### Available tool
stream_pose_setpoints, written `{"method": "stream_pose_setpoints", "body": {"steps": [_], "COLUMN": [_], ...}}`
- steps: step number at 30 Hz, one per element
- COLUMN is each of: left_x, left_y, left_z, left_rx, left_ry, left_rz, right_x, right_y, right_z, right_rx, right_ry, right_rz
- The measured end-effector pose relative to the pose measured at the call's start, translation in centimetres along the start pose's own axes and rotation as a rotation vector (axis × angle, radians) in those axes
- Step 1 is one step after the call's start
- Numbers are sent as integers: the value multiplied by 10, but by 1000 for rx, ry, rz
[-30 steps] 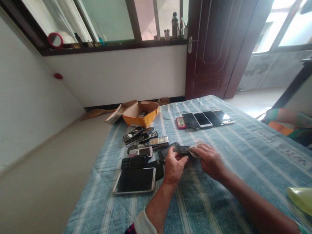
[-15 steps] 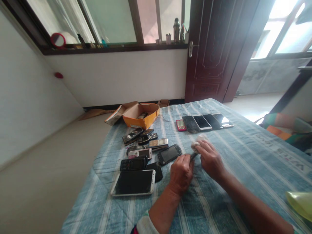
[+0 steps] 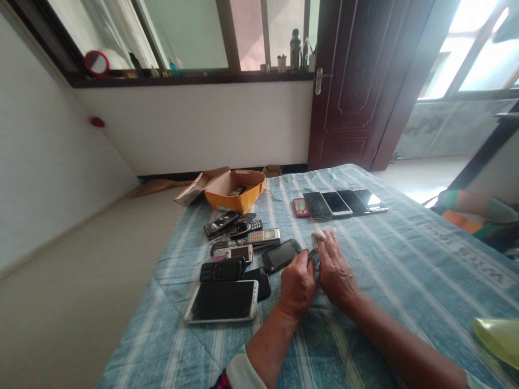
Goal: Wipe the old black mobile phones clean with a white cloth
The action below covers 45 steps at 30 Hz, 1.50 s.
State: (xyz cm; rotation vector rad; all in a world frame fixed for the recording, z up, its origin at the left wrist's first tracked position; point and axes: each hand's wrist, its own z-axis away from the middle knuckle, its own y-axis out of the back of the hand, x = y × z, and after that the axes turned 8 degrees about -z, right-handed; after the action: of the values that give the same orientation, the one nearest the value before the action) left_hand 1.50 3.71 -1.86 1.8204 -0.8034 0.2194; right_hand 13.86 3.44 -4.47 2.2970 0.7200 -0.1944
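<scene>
My left hand [image 3: 299, 278] is closed around a dark, thin phone [image 3: 311, 254], most of which the fingers hide. Against it presses my right hand [image 3: 335, 270], closed over a crumpled whitish cloth [image 3: 320, 236]. A black touchscreen phone [image 3: 280, 255] lies just left of my left hand. Further left are a large white phone [image 3: 223, 302] with a dark screen, a black keypad phone [image 3: 221, 270] and several older mobile phones [image 3: 264, 236]. Beyond my right hand, a red phone [image 3: 301, 207] lies beside a row of several smartphones [image 3: 336, 204].
An orange cardboard box [image 3: 239, 200] with its lid open stands at the far left of the striped blue cloth [image 3: 405, 302] and holds a phone. Something yellow-green [image 3: 497, 337] lies at the right edge. Behind are a dark red door [image 3: 352, 108] and a window ledge.
Both hands have shifted a little to the left with the phone and cloth. My right hand has come closer to my left and lies flatter over the cloth.
</scene>
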Motion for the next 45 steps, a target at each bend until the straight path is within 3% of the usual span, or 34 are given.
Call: {"method": "stream_pose_setpoints", "body": {"steps": [6, 9, 17, 25, 35, 45], "left_x": [1, 0, -5, -9, -12, -6], "left_y": [8, 11, 12, 16, 10, 16], "left_z": [-2, -4, -7, -10, -8, -6], "left_rx": [-4, -19, -61, -124, -161, -157], "left_ry": [42, 84, 160, 233, 252, 231], "left_rz": [235, 307, 284, 245, 223, 232], "right_x": [-24, -23, 15, -10, 22, -4], "right_y": [-7, -14, -20, -11, -4, 6], "right_z": [15, 20, 2, 26, -1, 4], "right_rx": [-1, -30, -122, -166, -198, -362], "right_ry": [86, 68, -28, 6, -135, -14], "right_rz": [1, -14, 26, -101, -130, -315]}}
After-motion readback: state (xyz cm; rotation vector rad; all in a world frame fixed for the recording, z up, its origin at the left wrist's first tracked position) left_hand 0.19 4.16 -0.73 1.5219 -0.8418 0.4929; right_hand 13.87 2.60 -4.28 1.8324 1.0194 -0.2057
